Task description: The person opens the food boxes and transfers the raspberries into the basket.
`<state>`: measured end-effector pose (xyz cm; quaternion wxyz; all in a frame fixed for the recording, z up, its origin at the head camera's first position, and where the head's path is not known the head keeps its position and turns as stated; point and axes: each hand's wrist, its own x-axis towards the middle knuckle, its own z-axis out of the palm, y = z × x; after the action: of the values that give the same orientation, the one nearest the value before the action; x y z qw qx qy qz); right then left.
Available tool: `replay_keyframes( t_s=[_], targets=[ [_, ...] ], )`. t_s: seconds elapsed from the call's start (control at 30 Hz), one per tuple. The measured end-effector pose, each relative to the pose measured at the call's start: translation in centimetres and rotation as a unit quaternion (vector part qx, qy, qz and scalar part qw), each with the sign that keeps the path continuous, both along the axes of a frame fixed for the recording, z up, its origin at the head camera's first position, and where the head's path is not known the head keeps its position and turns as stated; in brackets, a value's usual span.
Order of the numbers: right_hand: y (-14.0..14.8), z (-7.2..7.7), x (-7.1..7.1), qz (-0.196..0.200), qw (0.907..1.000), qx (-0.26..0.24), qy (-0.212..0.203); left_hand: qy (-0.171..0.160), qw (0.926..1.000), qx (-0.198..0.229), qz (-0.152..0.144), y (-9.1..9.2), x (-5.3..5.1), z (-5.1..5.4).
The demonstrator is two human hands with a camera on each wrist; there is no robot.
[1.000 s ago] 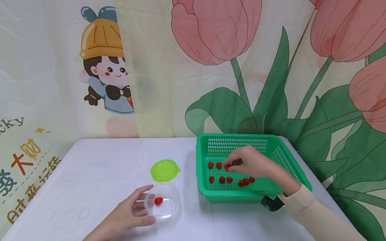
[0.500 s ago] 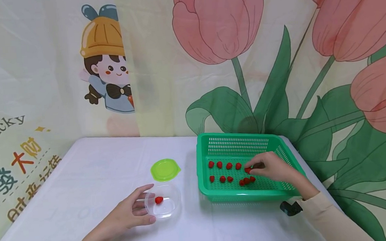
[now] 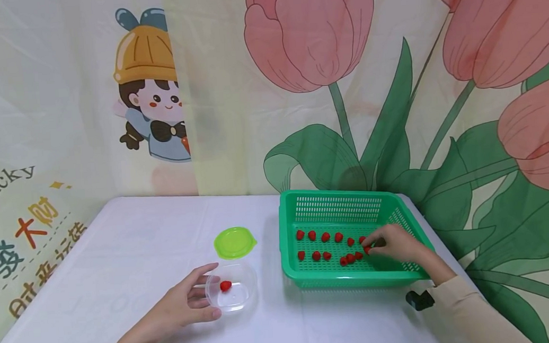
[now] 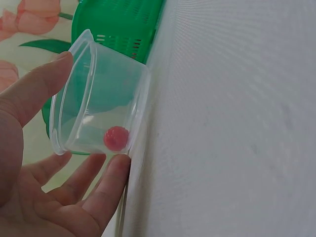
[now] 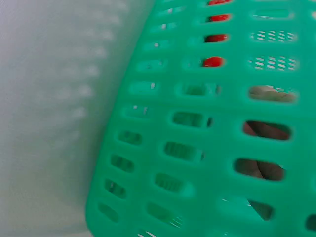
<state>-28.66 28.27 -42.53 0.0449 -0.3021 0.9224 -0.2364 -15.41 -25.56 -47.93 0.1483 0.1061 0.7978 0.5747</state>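
Note:
On the left, my left hand [image 3: 191, 300] holds a small clear plastic tub [image 3: 237, 291], thumb and fingers on either side of it. One raspberry [image 3: 225, 286] lies inside; the left wrist view also shows this raspberry [image 4: 116, 138] near the tub's base. Over the right part of a green basket [image 3: 358, 279], my right hand [image 3: 394, 244] pinches a raspberry [image 3: 367, 250] low down, mostly covered by the fingertips. Several other raspberries [image 3: 325, 237] lie in two rough rows on the basket floor. In the right wrist view, the slotted basket wall [image 5: 227, 108] hides most of that hand.
Behind the tub, a lime-green lid [image 3: 235, 243] lies flat on the white-covered table [image 3: 164, 232]. The basket stands to the right of tub and lid. A printed cloth [image 3: 221, 90] with tulips hangs behind the table.
My right hand has moved rightward over the basket, from one raspberry to another. Raspberries it was pinching or covering now lie free in the back row. Left hand and tub stay put.

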Motion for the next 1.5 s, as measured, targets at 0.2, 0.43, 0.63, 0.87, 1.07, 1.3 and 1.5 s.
replay_keyframes(
  t_s=[0.2,0.43,0.63,0.87,1.07,1.3,1.5],
  targets=[
    [-0.1,-0.4,-0.1,-0.017,0.9997,0.017,-0.007,0.005,1.0,-0.002,0.002,0.0,0.0,0.0],
    [-0.1,-0.9,-0.3,-0.012,0.9993,0.035,-0.001,0.005,1.0,-0.001,0.001,0.1,0.0,0.1],
    [-0.2,-0.9,0.0,-0.013,0.9991,0.041,0.0,0.004,1.0,0.002,-0.001,0.1,0.0,0.0],
    [0.1,-0.6,0.2,-0.013,0.9994,0.032,-0.01,0.005,1.0,0.003,0.0,0.2,0.0,0.0],
    [-0.1,0.9,0.7,-0.002,0.9999,0.01,0.0,0.004,1.0,0.001,0.002,0.3,-0.1,0.0],
    [-3.2,3.8,1.6,0.009,0.999,-0.002,0.044,0.004,1.0,0.003,0.0,0.1,0.0,0.0],
    [-7.9,6.2,2.5,0.049,0.9973,-0.012,0.054,0.003,1.0,0.0,0.0,0.1,0.0,0.0]
  ],
)
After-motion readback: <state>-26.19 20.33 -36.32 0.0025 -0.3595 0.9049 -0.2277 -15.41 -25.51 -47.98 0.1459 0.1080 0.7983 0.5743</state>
